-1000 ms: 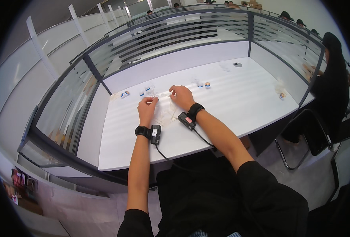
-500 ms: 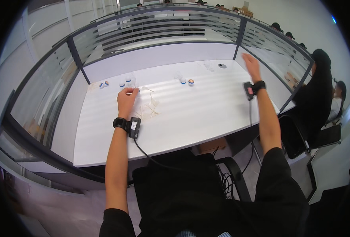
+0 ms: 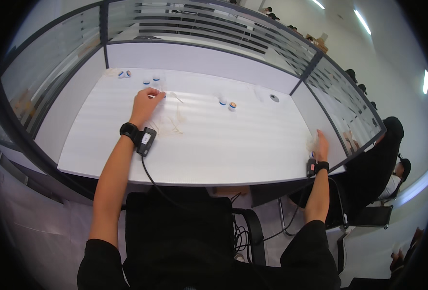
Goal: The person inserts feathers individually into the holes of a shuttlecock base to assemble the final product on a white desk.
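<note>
My left hand (image 3: 147, 102) is closed in a pinch over the left part of the white desk (image 3: 223, 150); what it holds, if anything, I cannot make out. Just beyond it stand two small white containers with blue bands, a left one (image 3: 146, 81) and a right one (image 3: 156, 79), beside some clear plastic. Thin pale sticks (image 3: 176, 126) lie scattered on the near side of this hand. At the desk's right end, my right hand (image 3: 323, 146) is open, fingers stretched out, next to another small container (image 3: 312, 154) and a blurred pale clump (image 3: 313, 142).
Two more containers (image 3: 232, 106) stand mid-desk, and another pair (image 3: 124, 74) lies at the far left. A round cable hole (image 3: 274, 98) is at the back right. Partition panels (image 3: 199, 60) enclose the desk; cables run from both wrist devices. A person in black (image 3: 373, 169) sits at right.
My right hand has come down from the far right of the desk to its near right end. The left hand stays pinched by the containers. The whole view has tilted and shifted.
</note>
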`<action>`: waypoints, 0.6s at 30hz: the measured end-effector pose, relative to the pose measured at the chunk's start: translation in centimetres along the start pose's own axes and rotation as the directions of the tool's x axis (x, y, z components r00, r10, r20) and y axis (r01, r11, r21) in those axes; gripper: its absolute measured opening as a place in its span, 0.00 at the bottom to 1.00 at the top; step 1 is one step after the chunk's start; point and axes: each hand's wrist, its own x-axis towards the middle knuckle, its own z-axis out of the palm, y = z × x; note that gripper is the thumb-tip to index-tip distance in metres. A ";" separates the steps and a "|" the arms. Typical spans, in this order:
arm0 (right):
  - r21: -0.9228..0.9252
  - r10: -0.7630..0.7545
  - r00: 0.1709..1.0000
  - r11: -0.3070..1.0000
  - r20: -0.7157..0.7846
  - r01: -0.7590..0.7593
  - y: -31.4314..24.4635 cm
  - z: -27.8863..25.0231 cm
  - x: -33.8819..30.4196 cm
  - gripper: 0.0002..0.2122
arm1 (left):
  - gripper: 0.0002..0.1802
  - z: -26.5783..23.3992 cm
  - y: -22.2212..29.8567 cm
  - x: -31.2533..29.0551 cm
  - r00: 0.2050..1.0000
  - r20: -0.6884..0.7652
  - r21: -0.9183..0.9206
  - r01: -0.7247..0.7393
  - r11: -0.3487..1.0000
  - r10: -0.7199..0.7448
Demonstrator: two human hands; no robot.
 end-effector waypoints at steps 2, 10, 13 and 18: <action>0.017 0.087 0.996 0.996 0.035 -0.088 0.4 0.9 0.2 0.20 | 0.19 0.0 -0.7 0.1 1.000 -0.020 -0.002 -0.017 1.000 0.017; 0.241 -0.046 0.997 0.969 -0.063 0.060 0.1 2.6 1.0 0.21 | 0.20 0.2 -0.3 0.5 0.999 0.029 0.038 0.021 0.999 -0.022; 0.300 0.049 0.957 0.953 -0.286 0.041 0.3 2.6 0.9 0.22 | 0.20 -0.3 -0.8 0.4 0.999 0.028 0.039 0.029 0.999 -0.030; 0.257 0.230 0.953 0.950 -0.198 -0.176 1.6 2.6 1.9 0.27 | 0.21 0.0 -0.8 0.5 0.999 0.047 0.022 -0.010 1.000 0.009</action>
